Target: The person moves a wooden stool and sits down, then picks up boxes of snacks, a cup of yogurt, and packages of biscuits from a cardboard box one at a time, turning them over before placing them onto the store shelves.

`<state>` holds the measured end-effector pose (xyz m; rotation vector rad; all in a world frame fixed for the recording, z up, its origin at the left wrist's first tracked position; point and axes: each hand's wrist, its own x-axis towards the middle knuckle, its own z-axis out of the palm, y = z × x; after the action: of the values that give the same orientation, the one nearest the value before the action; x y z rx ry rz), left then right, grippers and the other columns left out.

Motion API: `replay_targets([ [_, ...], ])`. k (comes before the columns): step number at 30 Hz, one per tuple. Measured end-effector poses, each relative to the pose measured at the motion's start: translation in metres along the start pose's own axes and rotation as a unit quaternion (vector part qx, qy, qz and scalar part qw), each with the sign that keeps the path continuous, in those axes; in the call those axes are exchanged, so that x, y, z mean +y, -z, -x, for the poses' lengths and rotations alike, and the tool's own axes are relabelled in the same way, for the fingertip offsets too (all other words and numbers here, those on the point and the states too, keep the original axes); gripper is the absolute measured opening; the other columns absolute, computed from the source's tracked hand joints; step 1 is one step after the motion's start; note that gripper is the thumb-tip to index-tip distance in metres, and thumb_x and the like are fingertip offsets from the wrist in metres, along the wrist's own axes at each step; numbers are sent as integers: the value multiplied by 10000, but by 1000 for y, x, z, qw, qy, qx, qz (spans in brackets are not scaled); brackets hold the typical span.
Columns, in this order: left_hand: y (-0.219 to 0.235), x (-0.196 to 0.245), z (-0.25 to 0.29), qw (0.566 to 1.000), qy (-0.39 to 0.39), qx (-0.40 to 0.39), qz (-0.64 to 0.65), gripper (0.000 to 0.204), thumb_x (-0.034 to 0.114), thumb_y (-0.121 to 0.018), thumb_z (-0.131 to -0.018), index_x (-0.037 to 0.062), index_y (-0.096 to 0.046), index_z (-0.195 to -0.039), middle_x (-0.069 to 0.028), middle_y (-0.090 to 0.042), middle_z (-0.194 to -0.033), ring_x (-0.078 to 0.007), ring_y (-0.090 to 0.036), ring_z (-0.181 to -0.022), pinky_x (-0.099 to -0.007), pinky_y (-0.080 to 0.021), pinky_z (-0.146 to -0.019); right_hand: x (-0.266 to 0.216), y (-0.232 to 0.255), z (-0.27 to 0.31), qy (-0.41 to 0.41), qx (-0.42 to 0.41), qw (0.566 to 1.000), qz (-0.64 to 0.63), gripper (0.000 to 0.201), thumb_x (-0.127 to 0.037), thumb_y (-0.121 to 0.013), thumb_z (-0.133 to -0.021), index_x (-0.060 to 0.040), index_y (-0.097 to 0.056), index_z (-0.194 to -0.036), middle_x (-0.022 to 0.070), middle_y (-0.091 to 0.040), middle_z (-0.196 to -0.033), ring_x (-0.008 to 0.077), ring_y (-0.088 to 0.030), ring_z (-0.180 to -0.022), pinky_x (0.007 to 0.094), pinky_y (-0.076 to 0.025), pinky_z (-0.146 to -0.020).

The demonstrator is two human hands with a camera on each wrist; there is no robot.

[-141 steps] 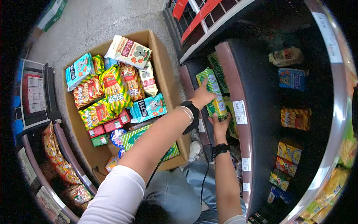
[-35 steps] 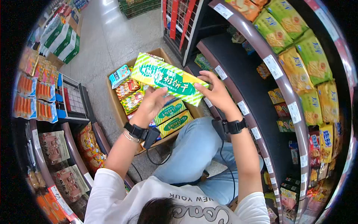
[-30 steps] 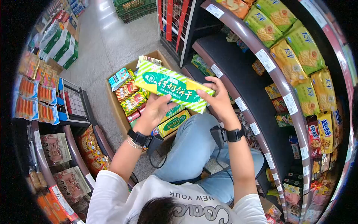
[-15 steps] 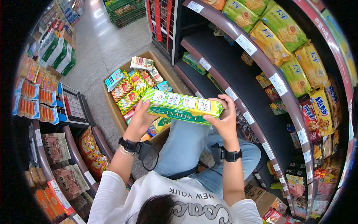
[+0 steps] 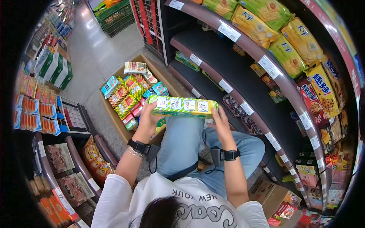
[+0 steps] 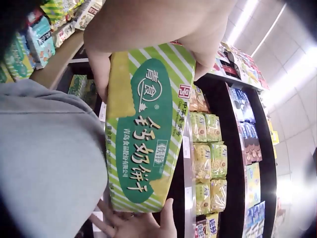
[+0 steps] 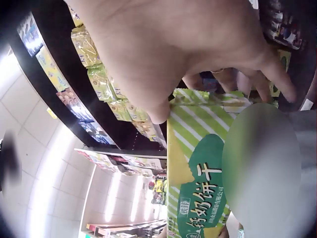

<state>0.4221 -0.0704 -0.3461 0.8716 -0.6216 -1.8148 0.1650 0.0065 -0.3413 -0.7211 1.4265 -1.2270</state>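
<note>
A long green-and-yellow striped biscuit pack point(image 5: 184, 107) is held level above the lap, its row of small pictures facing up in the head view. My left hand point(image 5: 147, 121) grips its left end, thumb on one side and fingers on the other. At the right end, my right hand point(image 5: 221, 124) touches the pack with fingers spread and fairly straight. The left wrist view shows the green label of the pack point(image 6: 146, 131), with the right hand point(image 6: 141, 225) spread at its far end. In the right wrist view, the thumb of my right hand point(image 7: 163, 54) meets the pack's corner.
A cardboard box point(image 5: 118, 127) full of snack packs stands ahead to the left. Curved dark shelves point(image 5: 224, 64) with cracker packs rise on the right. Another shelf point(image 5: 74, 163) stands at the left. An open carton point(image 5: 268, 195) lies at the lower right.
Earlier both hands were at a low shelf on a striped pack. Since then a pack has come over the lap and rolled from its label face to its picture side; the right hand's hold has loosened.
</note>
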Motion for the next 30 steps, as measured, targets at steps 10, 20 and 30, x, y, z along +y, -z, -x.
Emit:
replay_targets([
  [10,-10,15,6,997,34,1,-63,445,412,-472,-928,93,-461,-1238,-69,-571,-1166,-214,-579,-1049,-471,-461,-884,-2,8,-4,156,-66,985,21,436,-227,-672,-846,30,-526,-1166,108,-596,-1067,116,-611,-829,234,-507,-648],
  [20,-22,26,12,985,104,-55,-125,492,337,-510,-886,154,-372,-1321,-53,-591,-1136,-194,-628,-958,-349,-553,-578,-7,20,1,93,-19,995,-15,541,-236,-634,-872,6,-392,-1291,63,-604,-1010,92,-580,-885,213,-492,-640],
  [30,-17,21,8,980,164,-7,-115,417,418,-541,-855,153,-511,-1176,-31,-634,-1072,-193,-615,-922,-376,-491,-702,-11,21,0,131,-35,991,-10,458,-118,-726,-789,7,-477,-1153,46,-584,-1027,92,-568,-914,230,-482,-756],
])
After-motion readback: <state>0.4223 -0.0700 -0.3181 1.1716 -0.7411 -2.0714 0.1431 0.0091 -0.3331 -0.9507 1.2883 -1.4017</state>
